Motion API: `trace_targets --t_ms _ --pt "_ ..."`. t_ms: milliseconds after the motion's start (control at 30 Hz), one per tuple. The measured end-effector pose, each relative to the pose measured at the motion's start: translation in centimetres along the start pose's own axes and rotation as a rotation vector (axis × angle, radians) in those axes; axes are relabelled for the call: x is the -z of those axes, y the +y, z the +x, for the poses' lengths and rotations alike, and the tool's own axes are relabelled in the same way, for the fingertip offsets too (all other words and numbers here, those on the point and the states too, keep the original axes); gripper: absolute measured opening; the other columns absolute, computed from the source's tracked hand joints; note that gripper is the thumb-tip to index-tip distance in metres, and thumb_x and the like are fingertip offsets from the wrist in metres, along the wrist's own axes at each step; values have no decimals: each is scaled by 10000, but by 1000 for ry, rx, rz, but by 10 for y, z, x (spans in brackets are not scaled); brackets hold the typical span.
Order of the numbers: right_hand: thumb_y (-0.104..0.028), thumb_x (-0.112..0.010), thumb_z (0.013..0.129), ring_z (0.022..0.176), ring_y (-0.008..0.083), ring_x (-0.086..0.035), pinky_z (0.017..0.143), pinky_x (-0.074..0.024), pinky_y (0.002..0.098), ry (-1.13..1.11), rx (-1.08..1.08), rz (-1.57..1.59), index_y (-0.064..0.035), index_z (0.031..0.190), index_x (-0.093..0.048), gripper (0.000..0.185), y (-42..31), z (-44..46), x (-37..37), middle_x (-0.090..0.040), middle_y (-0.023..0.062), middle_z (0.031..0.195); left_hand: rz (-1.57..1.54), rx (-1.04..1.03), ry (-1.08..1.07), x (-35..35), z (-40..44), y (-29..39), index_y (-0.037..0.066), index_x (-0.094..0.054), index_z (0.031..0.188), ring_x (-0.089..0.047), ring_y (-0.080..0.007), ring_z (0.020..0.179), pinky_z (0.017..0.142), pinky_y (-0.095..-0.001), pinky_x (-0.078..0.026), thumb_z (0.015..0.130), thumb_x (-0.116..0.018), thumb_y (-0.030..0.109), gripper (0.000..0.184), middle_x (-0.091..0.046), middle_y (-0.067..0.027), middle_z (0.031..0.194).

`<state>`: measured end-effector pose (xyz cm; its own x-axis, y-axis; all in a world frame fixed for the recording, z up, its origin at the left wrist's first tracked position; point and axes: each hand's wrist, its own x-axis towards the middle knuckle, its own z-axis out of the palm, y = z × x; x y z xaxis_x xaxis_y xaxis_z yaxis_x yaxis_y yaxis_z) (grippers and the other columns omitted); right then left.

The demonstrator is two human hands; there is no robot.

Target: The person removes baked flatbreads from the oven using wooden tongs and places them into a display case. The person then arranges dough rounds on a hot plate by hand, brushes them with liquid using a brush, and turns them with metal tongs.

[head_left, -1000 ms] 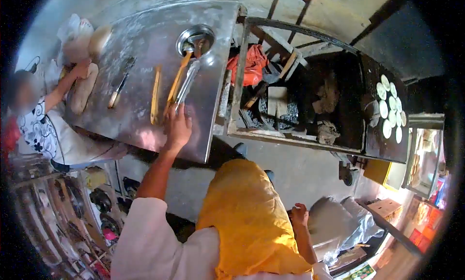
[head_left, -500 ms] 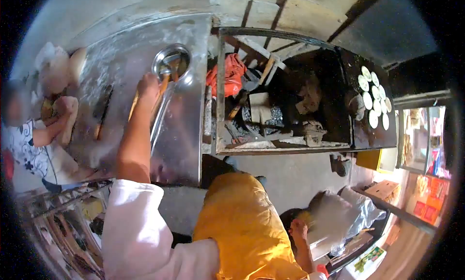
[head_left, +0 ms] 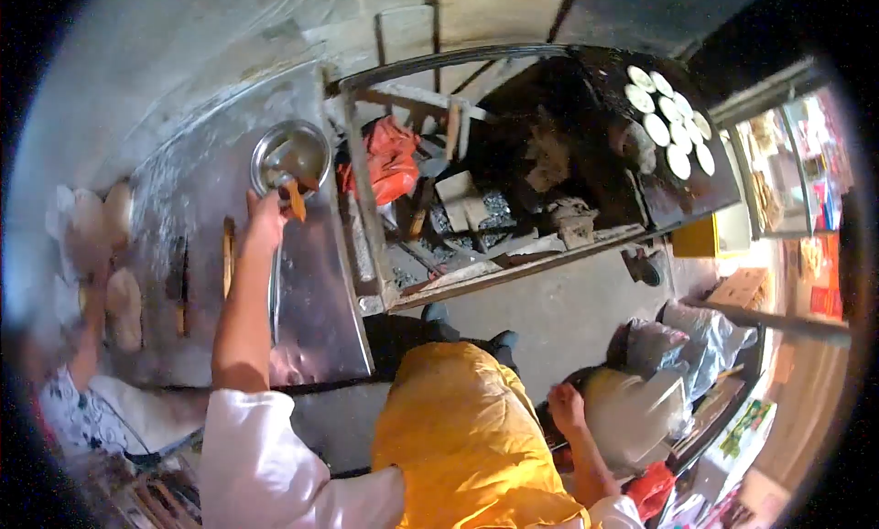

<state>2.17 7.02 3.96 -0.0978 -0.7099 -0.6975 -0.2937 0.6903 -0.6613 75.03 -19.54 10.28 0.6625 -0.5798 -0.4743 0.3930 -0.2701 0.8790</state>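
Observation:
My left hand (head_left: 265, 220) is at the near rim of a round metal bowl (head_left: 259, 156) on the steel worktop, its fingers closed at the wooden handle (head_left: 296, 203) of a tool. The tool's head lies among other utensils in the bowl and I cannot make out its kind. Under my left forearm lies a long thin metal rod (head_left: 275, 296). A wooden stick (head_left: 228, 254) lies left of that arm. My right hand (head_left: 566, 404) is loosely closed at my right side, beside a round tan container (head_left: 632, 401); nothing shows in its fingers.
A dark frame (head_left: 513, 275) surrounds a sunken space with a red plastic bag (head_left: 389, 158) and coals. Several pale flat dough rounds (head_left: 656, 128) lie on the dark plate (head_left: 682, 195) at the right. Another person's patterned sleeve (head_left: 73, 410) is at the left, near large dough pieces (head_left: 124, 309).
The view has shifted, with the worktop now further left and lower. My left hand has come closer to the bowl's near rim, and the wooden handle has turned. My right hand has lifted slightly.

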Motion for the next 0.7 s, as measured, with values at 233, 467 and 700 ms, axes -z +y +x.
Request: trace_targets --t_ms 233,467,700 --pt "-177 -679 885 782 341 -654 733 -525 432 -176 515 -337 -67 1287 -513 449 -204 21 -78 -642 204 972 -184 207 -427 -99 -145 -61 34 -567 1145 -627 -252 1003 805 -392 -568 878 -510 79 277 -609 -106 1156" --pt "-265 -784 821 804 223 -659 760 -545 355 -104 549 32 -32 1483 -220 900 -270 -21 -18 -554 201 1227 -365 528 -698 -236 -340 -159 -6 -544 1207 -621 -303 1051 904 -472 -529 780 -506 83 438 -623 -138 1144" --pt "-76 -702 856 843 184 -638 756 -531 330 240 510 185 -32 1198 -564 371 -152 -4 133 -634 128 949 -218 782 -851 -342 -472 -261 -34 -561 1142 -637 -297 1015 901 -442 -526 799 -499 115 379 -631 -138 1107"
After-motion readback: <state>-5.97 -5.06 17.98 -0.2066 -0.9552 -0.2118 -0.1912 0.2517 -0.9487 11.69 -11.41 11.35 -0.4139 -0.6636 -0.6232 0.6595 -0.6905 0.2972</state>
